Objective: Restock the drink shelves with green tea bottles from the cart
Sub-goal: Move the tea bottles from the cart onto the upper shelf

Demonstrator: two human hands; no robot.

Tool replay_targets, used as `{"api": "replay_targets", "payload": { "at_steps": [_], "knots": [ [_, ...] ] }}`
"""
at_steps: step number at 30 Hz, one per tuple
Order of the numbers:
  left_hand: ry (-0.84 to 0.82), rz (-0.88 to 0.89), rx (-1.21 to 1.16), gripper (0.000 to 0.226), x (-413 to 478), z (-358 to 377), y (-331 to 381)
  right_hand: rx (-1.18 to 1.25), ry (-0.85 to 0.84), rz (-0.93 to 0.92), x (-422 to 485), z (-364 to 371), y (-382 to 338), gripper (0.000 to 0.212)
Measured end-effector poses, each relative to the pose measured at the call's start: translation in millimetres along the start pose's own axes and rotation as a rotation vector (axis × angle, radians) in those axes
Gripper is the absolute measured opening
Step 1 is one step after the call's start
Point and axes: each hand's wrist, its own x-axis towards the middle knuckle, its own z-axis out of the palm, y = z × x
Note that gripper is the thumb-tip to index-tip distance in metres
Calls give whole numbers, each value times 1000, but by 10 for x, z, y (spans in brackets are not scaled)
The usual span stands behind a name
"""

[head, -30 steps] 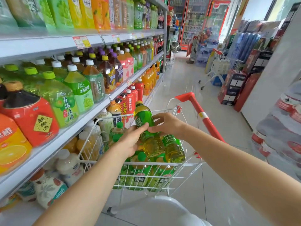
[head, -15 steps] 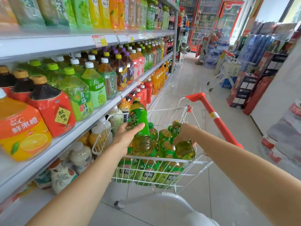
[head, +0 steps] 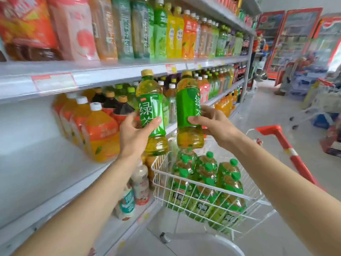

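Two green tea bottles [head: 150, 108] in hands [head: 132, 134]

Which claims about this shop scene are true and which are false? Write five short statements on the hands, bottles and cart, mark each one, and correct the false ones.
1. The left hand grips one green tea bottle, the right hand a second tea bottle. True.
2. Both held bottles have white caps. False: their caps are yellow.
3. The cart has a red handle. True.
4. The cart is empty. False: green-capped bottles lie in it.
5. Large orange juice bottles stand on the shelf left of the left hand. True.
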Motion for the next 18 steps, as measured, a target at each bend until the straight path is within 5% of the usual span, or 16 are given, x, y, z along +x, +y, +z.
{"api": "replay_targets", "payload": {
  "at_steps": [2,5,9,13,18],
  "knots": [
    [107,139,58,42,-20,-325,244,77,-41,-130,30,310,-278,32],
    [266,308,143,48,-85,-806,632,158,-123,-292,82,785,-675,60],
    [496,459,295,50,-237,-1408,1095,333,-243,-402,114,1425,-1135,56],
    [718,538,396,66,-397,-1974,1402,437,-326,-537,189,1999,-1514,42],
    [878,583,475,75,-553,-2416,1661,468,-246,-703,344,2476,-2037,61]
  ]
}}
